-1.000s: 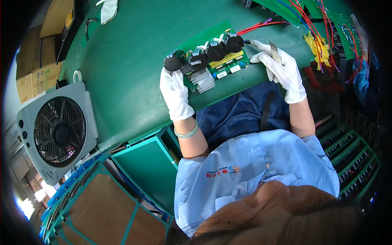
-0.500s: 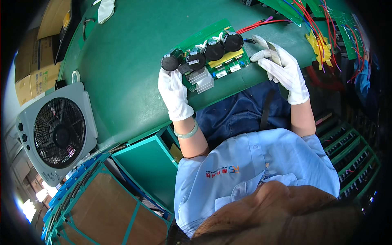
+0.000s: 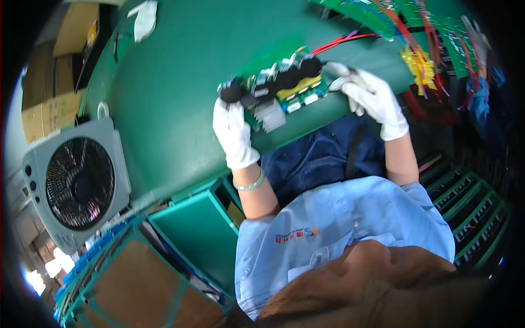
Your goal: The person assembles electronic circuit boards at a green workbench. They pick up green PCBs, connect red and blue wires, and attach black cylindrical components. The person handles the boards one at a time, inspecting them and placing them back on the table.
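A green circuit board (image 3: 298, 99) stands tilted above the table's near edge. It carries several black round capacitors (image 3: 232, 92), a yellow part and a grey finned heat sink (image 3: 270, 116). My left hand (image 3: 235, 134), in a white glove, grips its left end beside the outermost capacitor. At the right end is my right hand (image 3: 380, 104), also gloved, its fingers closed around a slim grey metal tool (image 3: 367, 82) that is blurred and partly hidden. Its fingertips are close to a short dark lead by the board's edge; contact is hard to make out.
Red wires (image 3: 344, 41) lie behind the board's right end. More green boards with red and blue wires and a yellow bundle (image 3: 420, 68) are at the right. A grey fan (image 3: 76, 183) stands left, near cardboard boxes (image 3: 52, 117). A white glove-like item (image 3: 145, 22) lies far left.
The whole view has shifted slightly and is blurred. The board has tipped and come a little nearer me, my left hand still gripping it. My right hand has moved slightly left and down.
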Demonstrator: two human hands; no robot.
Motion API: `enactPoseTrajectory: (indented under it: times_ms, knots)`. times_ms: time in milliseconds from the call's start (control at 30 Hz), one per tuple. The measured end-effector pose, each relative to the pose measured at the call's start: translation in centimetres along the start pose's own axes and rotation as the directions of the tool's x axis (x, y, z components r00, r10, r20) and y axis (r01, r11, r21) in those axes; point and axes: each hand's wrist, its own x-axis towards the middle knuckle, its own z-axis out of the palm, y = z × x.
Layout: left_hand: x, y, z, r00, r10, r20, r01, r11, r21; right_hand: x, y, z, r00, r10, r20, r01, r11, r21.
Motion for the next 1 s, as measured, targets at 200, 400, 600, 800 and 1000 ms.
enactPoseTrajectory:
  times_ms: [200,400,600,800,1000]
  knots:
    - [-0.5,1.5,-1.4,0.972,-0.029,-0.231,0.001,0.993,-0.119,0.8,-0.7,1.3,0.989,-0.091,0.113,0.083,0.994,0.074]
    - [1.9,-3.0,-7.1,0.853,0.412,-0.321,-0.324,0.899,0.293,-4.5,-3.0,-2.4,0.988,-0.156,-0.013,0.155,0.987,-0.041]
    - [0.2,1.1,-9.9,0.88,0.472,-0.049,-0.283,0.605,0.744,-6.8,-4.6,-11.3,0.759,-0.382,-0.528,0.391,0.915,-0.101]
    - [0.9,-3.5,-10.0,0.703,0.653,-0.281,-0.411,0.696,0.59,-7.0,-6.7,-27.7,0.39,-0.302,-0.87,0.538,0.841,-0.052]
    - [-2.3,-3.6,-10.2,0.756,0.487,-0.437,-0.282,0.845,0.454,-4.5,-6.2,-39.0,0.312,-0.129,-0.941,0.426,0.905,0.017]
